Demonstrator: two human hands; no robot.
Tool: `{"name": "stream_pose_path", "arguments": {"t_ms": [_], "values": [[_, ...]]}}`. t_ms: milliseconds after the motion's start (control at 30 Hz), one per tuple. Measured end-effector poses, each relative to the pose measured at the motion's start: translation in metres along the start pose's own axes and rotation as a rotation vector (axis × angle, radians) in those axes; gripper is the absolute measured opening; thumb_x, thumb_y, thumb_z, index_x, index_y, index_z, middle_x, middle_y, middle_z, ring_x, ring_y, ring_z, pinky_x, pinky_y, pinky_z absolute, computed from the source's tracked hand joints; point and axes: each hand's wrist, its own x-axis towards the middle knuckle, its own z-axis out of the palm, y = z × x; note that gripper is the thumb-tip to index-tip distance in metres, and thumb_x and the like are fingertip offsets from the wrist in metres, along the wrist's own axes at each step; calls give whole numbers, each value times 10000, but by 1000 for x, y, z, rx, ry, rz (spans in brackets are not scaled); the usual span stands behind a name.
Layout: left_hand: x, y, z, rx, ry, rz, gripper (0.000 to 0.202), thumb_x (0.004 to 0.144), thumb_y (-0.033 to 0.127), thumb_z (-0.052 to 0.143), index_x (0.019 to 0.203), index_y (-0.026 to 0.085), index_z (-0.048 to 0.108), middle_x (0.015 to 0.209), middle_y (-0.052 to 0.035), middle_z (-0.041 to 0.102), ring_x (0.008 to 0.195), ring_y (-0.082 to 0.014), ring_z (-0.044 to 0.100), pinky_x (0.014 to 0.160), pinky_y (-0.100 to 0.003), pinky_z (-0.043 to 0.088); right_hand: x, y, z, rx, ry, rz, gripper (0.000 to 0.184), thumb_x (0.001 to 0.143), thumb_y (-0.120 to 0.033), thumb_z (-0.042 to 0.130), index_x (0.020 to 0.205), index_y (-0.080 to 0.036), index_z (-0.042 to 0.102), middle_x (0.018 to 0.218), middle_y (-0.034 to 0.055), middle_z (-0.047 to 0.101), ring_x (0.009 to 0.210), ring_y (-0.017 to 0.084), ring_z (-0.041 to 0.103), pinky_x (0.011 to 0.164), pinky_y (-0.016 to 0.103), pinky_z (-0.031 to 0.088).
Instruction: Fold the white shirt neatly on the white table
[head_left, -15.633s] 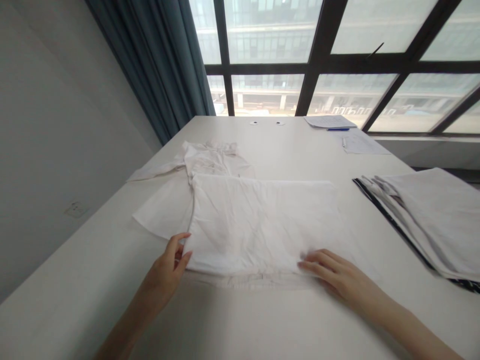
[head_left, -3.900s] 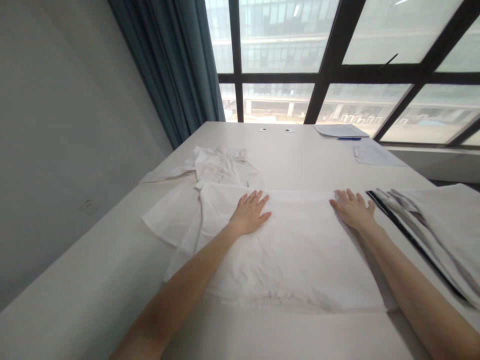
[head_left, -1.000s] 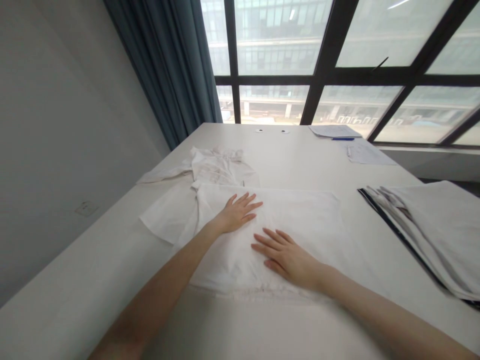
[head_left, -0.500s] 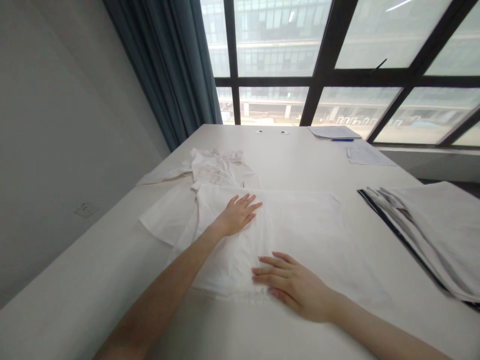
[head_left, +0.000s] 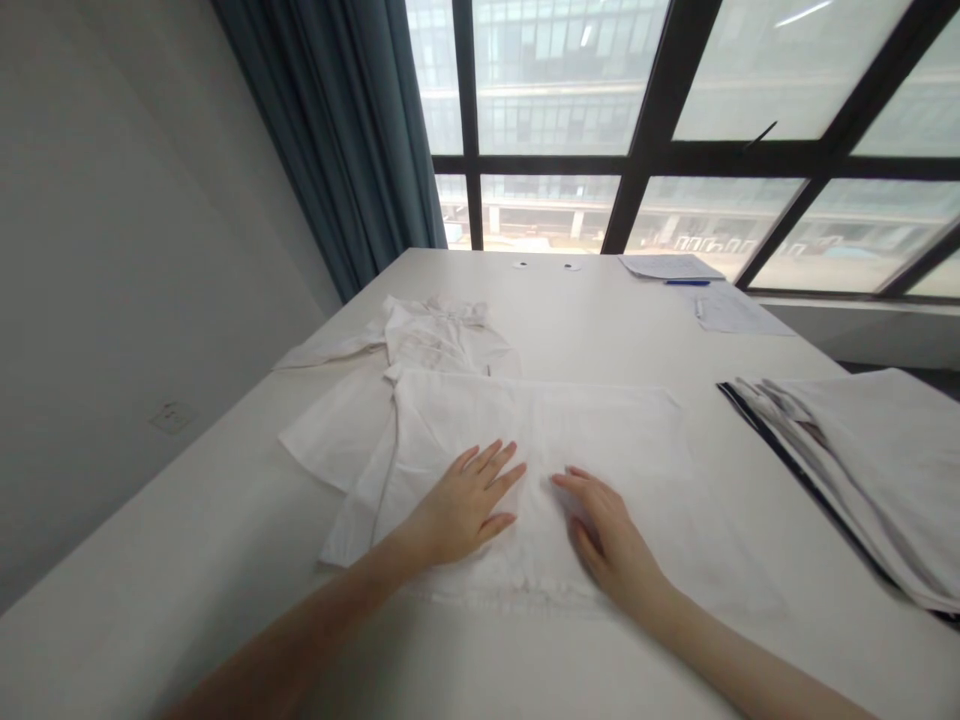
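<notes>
A white garment [head_left: 600,430], which looks like a shirt, lies spread on the white table, its collar part bunched at the far left and one sleeve stretched toward the table's left edge. My left hand [head_left: 469,505] rests palm down on the cloth, left of its middle, fingers spread. To its right, my right hand [head_left: 604,530] is over the same cloth with fingers slightly curved and the thumb apart; whether it presses on the fabric I cannot tell. Neither hand grips anything.
A stack of folded white cloth [head_left: 892,460] with a dark board edge under it sits at the table's right. Papers [head_left: 671,266] and a blue pen [head_left: 687,283] lie at the far right. Two small round fittings [head_left: 572,267] mark the far edge. A blue curtain [head_left: 337,130] hangs beyond.
My left hand has slid nearer to me over the cloth. My right hand has moved up and slightly right from the near hem, its fingers more curved now.
</notes>
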Motion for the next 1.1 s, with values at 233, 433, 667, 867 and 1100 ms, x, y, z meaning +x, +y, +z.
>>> {"name": "stream_pose_path", "arguments": {"t_ms": [233, 433, 667, 867, 1100], "values": [[-21, 7, -4, -3, -42, -19, 574, 967, 436, 420, 1489, 237, 286, 1582, -100, 215, 1457, -273, 176, 1149, -460, 211, 0, -4, -4, -309, -216, -25, 485, 939, -207, 386, 1423, -202, 411, 1500, 58, 410, 1421, 250, 272, 1128, 504, 277], [-33, 9, -5, 1, -50, -33, 559, 986, 441, 374, 1497, 238, 272, 1584, -90, 210, 1463, -256, 156, 1160, -446, 202, 1, 24, -21, -480, -284, 1, 529, 982, -450, 339, 1486, -289, 316, 1541, 12, 330, 1430, 251, 252, 1118, 516, 263], [-35, 8, -4, -42, -50, -53, 542, 986, 418, 393, 1488, 241, 293, 1579, -83, 230, 1460, -249, 177, 1158, -453, 229, -10, 73, -47, -619, -125, 147, 543, 961, -523, 315, 1438, -283, 413, 1508, 42, 398, 1403, 251, 318, 1104, 487, 293], [-34, 3, -7, -179, 2, -111, 432, 987, 277, 404, 1418, 237, 412, 1523, -62, 366, 1422, -204, 292, 1132, -412, 317, -15, 99, -58, -644, -2, 308, 534, 967, -503, 274, 1352, -217, 509, 1469, 128, 439, 1350, 306, 394, 1031, 522, 386], [-35, -5, -6, -274, 195, -136, 378, 949, 164, 433, 1314, 209, 518, 1352, -78, 572, 1286, -184, 494, 1055, -398, 439, -12, 114, -67, -621, 121, 463, 542, 937, -476, 329, 1309, -130, 518, 1376, 219, 504, 1238, 364, 497, 923, 562, 461]]}}
